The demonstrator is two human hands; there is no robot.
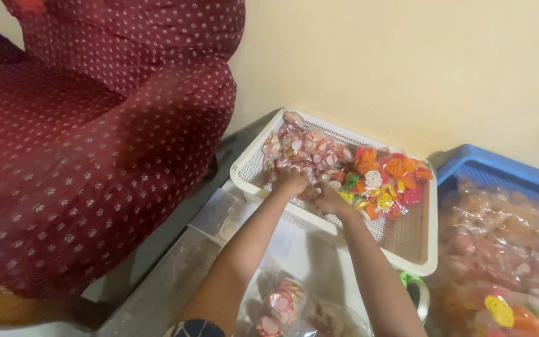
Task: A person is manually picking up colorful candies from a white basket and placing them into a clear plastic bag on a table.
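armchair [95,137] red, dotted, far left, apart from the work | white basket [247,171] on the floor by the wall | left hand [290,182] grip buried in pink-white snack packets [304,150], closure cannot be told | right hand [330,200] curled on packets beside it | best lifted few at a time, clear of the rim | blue basket [500,170] at right

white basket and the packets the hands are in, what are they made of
The white basket looks like moulded plastic: matte, with perforated mesh walls and a thick rolled rim. The packets seem to be clear glossy plastic film, since highlights glint off them and the pink and white pieces inside show through. Both hands, left and right, rest among them.
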